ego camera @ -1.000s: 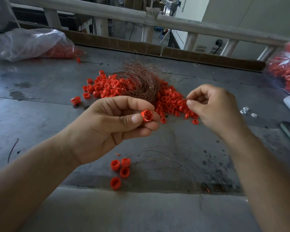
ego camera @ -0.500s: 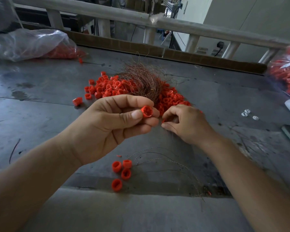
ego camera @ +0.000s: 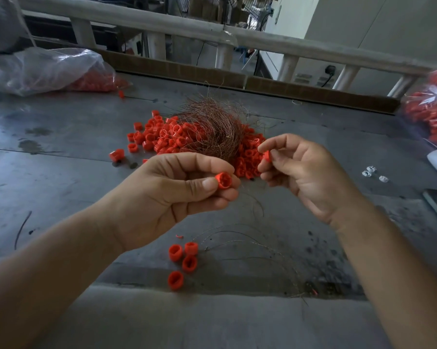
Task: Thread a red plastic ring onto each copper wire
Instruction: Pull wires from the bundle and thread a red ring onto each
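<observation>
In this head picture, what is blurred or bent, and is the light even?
Head view: the railing bows from wide-angle distortion; the bag at the right edge is smeared; the left hand and right hand are sharp; light uneven, the table dim.

The setting is a small workshop or factory assembly station. A stained, scuffed grey worktable (ego camera: pixel 61 187) carries bulk stock: a loose pile of red plastic rings (ego camera: pixel 162 137), a tangled bundle of copper wire (ego camera: pixel 212 127) and clear plastic bags (ego camera: pixel 48 69) filled with more red parts. A bare railing (ego camera: pixel 187 26) and a wall socket (ego camera: pixel 330 69) stand behind it.
</observation>
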`<action>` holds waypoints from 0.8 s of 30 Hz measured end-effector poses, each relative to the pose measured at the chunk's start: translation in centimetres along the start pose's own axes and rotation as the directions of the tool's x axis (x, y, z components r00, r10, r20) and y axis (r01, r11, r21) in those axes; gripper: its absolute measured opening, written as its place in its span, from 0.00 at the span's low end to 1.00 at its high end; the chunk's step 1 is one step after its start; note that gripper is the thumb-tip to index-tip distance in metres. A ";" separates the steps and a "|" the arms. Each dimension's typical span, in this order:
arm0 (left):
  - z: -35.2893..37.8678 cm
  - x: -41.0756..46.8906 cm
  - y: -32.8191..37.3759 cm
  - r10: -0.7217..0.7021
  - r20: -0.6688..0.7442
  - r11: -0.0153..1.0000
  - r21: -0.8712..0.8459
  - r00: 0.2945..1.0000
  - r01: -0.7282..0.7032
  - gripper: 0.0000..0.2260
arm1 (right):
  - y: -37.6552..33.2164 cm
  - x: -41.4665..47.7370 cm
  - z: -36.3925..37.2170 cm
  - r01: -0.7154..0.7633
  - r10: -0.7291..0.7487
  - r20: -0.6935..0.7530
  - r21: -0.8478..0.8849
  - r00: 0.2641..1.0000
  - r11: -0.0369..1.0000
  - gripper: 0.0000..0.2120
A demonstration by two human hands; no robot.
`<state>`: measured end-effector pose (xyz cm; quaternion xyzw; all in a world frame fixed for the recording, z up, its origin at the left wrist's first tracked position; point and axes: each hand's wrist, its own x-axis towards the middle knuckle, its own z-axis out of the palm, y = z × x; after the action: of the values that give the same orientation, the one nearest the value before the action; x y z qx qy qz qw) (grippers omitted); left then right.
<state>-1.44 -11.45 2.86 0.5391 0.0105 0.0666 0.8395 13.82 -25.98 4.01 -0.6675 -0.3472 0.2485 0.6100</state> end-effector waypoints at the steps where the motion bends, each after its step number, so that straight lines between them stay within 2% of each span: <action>1: 0.0 0.1 0.0 -0.003 -0.007 1.000 0.003 1.000 0.003 0.10 | -0.2 -0.2 0.2 0.007 -0.008 0.033 0.036 0.999 0.999 0.11; 5: 0.1 0.1 0.0 -0.007 -0.040 1.000 0.002 0.999 0.008 0.10 | -0.7 -0.9 1.3 -0.014 -0.005 0.140 0.137 0.990 0.990 0.05; 7: 0.1 0.1 0.0 -0.014 -0.054 1.000 0.005 0.998 0.014 0.10 | -0.8 -1.1 1.6 -0.018 -0.006 0.158 0.145 0.987 0.989 0.07; 12: 0.3 0.3 -0.2 -0.005 -0.133 1.000 0.022 0.991 0.008 0.10 | -1.0 -1.6 2.7 0.126 -0.126 0.111 0.013 0.986 0.992 0.11; 16: 0.3 0.2 0.0 0.041 -0.188 0.999 0.043 0.981 -0.033 0.10 | -0.7 -1.9 3.7 0.308 -0.299 0.085 -0.136 0.950 0.942 0.08; 24: 0.7 0.2 -0.3 0.061 -0.239 0.993 0.113 0.969 -0.035 0.10 | -0.2 -2.2 4.2 0.351 -0.353 0.042 -0.269 0.935 0.897 0.09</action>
<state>-1.13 -12.13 2.90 0.5718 0.1031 0.1515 0.7997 9.23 -24.92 3.50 -0.6720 -0.4906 0.0815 0.5487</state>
